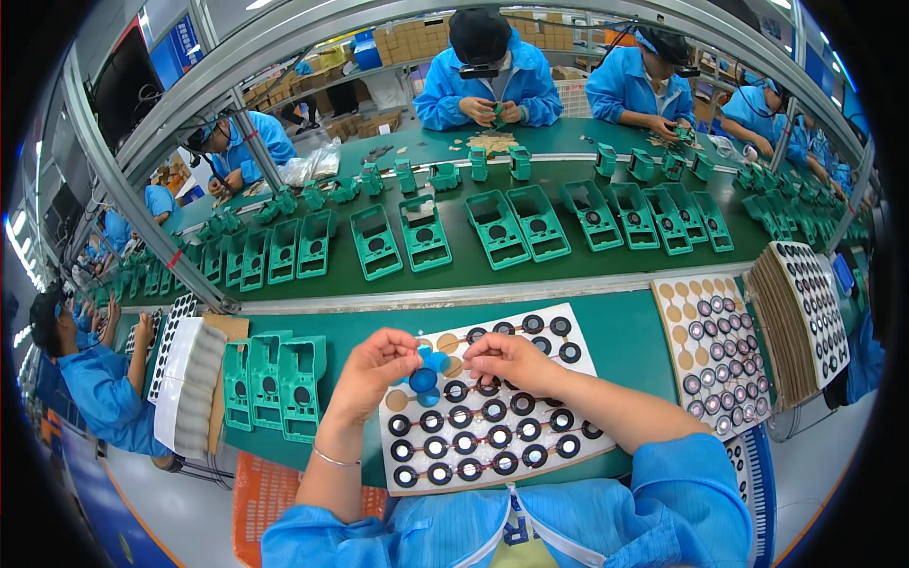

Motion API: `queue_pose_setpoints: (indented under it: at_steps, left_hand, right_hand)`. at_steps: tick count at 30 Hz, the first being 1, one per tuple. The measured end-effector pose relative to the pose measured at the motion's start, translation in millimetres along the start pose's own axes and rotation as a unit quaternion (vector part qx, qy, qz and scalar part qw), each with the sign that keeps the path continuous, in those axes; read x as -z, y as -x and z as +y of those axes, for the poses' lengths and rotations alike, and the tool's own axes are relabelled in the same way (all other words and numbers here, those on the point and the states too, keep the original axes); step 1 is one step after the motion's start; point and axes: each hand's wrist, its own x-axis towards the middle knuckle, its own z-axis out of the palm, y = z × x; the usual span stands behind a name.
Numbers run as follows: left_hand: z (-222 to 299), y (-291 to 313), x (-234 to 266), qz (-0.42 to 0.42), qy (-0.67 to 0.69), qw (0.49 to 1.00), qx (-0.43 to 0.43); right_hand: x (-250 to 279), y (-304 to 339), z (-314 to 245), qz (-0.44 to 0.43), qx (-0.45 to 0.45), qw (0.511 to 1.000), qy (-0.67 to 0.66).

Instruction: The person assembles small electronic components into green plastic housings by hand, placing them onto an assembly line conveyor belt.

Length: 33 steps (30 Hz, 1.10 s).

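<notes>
My left hand pinches a blue translucent film piece with several round lobes. Beneath it lies a white foam board holding rows of small round black speakers, which look joined by thin reddish wires. Bare brown round spots show near the board's upper left part. My right hand hovers low over the board, just right of the film. Its thumb and fingertips are drawn together; whatever is between them is too small to make out.
Three green plastic housings stand left of the board. More housings line the belt ahead. On the right are another speaker board and a stack of boards. An orange crate sits below. Co-workers work opposite.
</notes>
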Motion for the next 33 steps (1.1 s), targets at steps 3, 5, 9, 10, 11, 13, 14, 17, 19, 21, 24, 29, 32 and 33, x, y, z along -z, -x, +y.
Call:
queue_pose_setpoints:
  at_steps: [3,5,9,10,11,13,14,17,19,21,24,29,32,33]
  left_hand:
    - [3,-1,-15,0.018,0.089,0.994,-0.053]
    - [-8,-5,-25,0.005,0.143,0.988,-0.054]
    - [-11,-10,-40,0.002,0.178,0.983,-0.045]
    - [-10,-10,-43,0.006,0.172,0.984,-0.055]
    - [-10,-11,-46,0.004,0.172,0.983,-0.056]
    - [-7,-8,-53,0.039,0.134,0.986,-0.096]
    - [-6,-7,-51,0.04,0.134,0.985,-0.097]
    - [-11,-1,-43,0.089,0.078,0.992,-0.045]
    - [-15,-1,-37,0.045,0.052,0.998,-0.002]
    - [-16,-1,-37,0.038,0.043,0.998,0.008]
    - [-18,-3,-34,0.032,0.031,0.999,0.025]
    - [-22,-4,-28,0.012,0.042,0.998,0.047]
    - [-24,-5,-25,0.009,0.088,0.993,0.075]
    - [-26,-5,-23,0.005,0.088,0.993,0.074]
  right_hand:
    - [-3,3,-10,-0.083,-0.022,0.978,-0.189]
    - [-6,7,-16,-0.164,-0.061,0.934,-0.313]
    - [-1,9,-16,-0.221,-0.039,0.904,-0.365]
    - [1,9,-16,-0.238,-0.034,0.894,-0.378]
    - [3,9,-15,-0.236,-0.033,0.895,-0.377]
    - [3,10,-17,-0.15,-0.014,0.944,-0.295]
    - [2,9,-19,-0.152,-0.013,0.944,-0.294]
    - [-3,11,-26,-0.016,0.138,0.99,-0.023]
    - [-4,16,-32,0.017,0.131,0.987,0.092]
    - [-7,19,-42,0.056,0.176,0.93,0.318]
    - [-9,17,-36,0.073,0.269,0.886,0.37]
    - [-13,19,-40,0.075,0.296,0.863,0.402]
    - [-16,21,-41,0.073,0.294,0.861,0.409]
    - [-17,21,-43,0.077,0.293,0.86,0.411]
